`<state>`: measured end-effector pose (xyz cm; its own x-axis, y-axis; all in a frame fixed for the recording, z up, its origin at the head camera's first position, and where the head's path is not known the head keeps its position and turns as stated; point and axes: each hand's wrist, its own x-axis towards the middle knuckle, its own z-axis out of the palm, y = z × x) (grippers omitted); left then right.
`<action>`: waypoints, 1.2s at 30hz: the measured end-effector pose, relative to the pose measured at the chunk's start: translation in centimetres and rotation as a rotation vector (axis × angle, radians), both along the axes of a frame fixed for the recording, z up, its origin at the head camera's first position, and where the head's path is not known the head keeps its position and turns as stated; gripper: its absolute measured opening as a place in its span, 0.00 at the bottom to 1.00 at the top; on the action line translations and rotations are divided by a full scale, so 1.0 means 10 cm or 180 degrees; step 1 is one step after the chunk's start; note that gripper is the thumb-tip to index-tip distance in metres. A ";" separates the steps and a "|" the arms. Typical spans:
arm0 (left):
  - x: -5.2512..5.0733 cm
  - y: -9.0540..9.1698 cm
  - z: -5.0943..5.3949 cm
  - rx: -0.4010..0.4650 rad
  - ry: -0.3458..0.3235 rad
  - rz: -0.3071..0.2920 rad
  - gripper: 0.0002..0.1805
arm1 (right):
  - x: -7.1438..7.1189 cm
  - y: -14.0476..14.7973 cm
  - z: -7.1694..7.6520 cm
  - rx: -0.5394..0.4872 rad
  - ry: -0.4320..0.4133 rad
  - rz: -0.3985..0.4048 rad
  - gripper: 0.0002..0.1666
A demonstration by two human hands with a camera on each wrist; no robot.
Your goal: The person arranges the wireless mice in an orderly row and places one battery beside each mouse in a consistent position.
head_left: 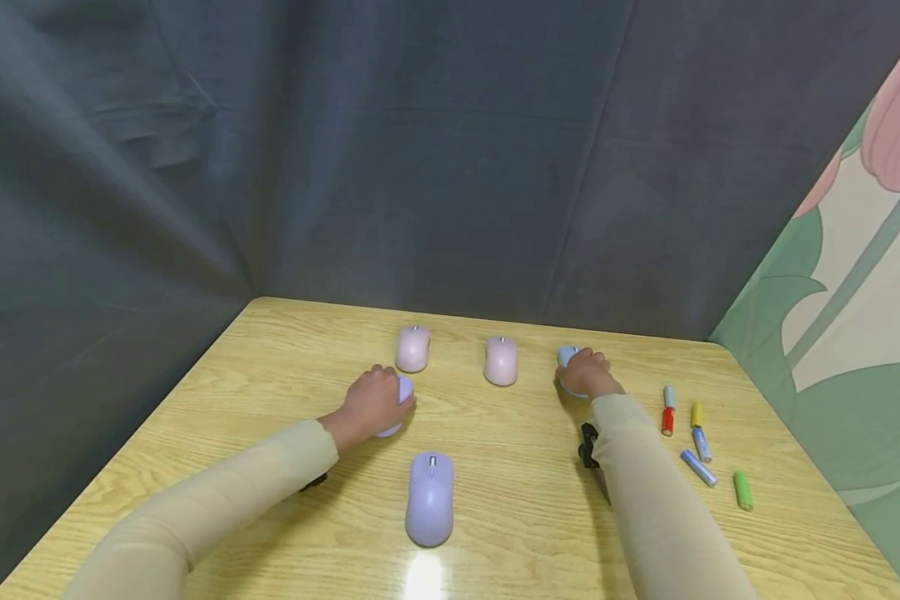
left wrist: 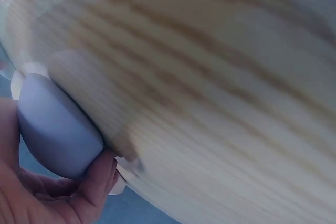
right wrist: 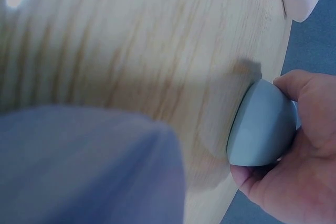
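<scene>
Blue mouse [head_left: 567,355] partly behind fingers [head_left: 591,358]

Both hands [head_left: 372,402] [head_left: 588,373] curled, well apart

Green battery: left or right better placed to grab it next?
Right, likely: the right grip is nearer the green battery, though it holds a blue mouse. The left grip, holding a purple mouse, is farther off.

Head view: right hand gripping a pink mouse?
No, the right hand is gripping the light-blue mouse.
</scene>
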<state>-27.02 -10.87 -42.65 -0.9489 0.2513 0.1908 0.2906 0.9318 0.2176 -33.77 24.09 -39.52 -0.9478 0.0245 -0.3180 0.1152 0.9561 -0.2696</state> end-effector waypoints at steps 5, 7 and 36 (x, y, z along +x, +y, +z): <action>-0.02 0.02 0.00 -0.0061 -0.0055 0.0047 0.28 | -0.01 -0.01 0.00 0.0017 0.0013 0.0005 0.41; -0.03 0.03 0.00 -0.0102 -0.0069 0.0072 0.28 | -0.02 0.00 -0.01 0.0012 0.0015 0.0002 0.41; 0.00 0.10 -0.01 -0.0328 -0.0257 0.0298 0.32 | -0.03 0.01 -0.03 0.0031 0.0036 -0.0024 0.42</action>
